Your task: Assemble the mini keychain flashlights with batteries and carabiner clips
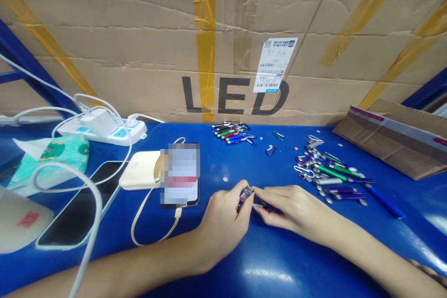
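Note:
My left hand point(223, 228) and my right hand point(293, 209) meet at the middle of the blue table, pinching a small dark keychain flashlight point(247, 194) with a silver metal end. My fingers hide most of its body. To the right lies a loose pile of coloured mini flashlights, clips and small silver discs point(328, 172). A tidier bunch of mini flashlights point(228, 132) lies farther ahead, near a green carabiner point(278, 136) and a purple carabiner point(270, 151).
A blue table point(279, 265) runs along a large taped cardboard box point(209, 42). On the left are a power strip point(104, 132), a cream power bank point(139, 170), a blurred phone point(179, 174), a black phone point(80, 205) and white cables. Flat cardboard point(394, 142) lies at right.

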The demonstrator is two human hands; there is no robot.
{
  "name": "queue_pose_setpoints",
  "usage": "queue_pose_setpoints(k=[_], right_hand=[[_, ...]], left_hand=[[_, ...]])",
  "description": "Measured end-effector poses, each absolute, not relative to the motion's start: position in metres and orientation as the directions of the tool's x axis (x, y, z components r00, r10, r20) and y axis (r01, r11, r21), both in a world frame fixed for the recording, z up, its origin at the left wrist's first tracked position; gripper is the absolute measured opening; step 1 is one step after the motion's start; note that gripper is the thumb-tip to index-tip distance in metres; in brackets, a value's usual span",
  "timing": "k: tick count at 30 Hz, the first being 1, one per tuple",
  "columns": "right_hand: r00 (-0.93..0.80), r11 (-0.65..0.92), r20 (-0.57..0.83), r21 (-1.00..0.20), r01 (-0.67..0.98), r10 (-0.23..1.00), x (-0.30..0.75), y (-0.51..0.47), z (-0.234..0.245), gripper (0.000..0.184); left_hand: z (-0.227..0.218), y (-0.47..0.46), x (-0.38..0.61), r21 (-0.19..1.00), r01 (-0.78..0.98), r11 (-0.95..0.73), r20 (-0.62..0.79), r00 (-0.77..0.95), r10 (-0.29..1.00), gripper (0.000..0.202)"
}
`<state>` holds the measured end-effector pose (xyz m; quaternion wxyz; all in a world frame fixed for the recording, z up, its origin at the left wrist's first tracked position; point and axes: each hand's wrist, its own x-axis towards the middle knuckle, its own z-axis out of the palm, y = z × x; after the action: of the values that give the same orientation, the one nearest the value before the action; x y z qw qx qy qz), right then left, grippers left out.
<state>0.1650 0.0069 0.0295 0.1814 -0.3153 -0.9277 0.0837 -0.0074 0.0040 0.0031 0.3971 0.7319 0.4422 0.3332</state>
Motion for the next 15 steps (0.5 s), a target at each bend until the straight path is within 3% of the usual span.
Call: queue_pose_setpoints(k=[9,15], right_hand=[[-0.715,0.729,0.235,-0.439,0.526,0.658,0.1666,0.0066,0.0311,0.028],[-0.679,0.744,0.331,-0.437,0.505,0.655,0.1642,0.0038,0.0318,0.026]], left_hand=[[0.0020,0.0037,-0.0081,0.869,0.351,-0.349,0.199,0.399,0.895,0.024],[0.0034,0.0024,-0.0080,0.867,0.320,-0.382,0.244,0.394,0.886,0.027]])
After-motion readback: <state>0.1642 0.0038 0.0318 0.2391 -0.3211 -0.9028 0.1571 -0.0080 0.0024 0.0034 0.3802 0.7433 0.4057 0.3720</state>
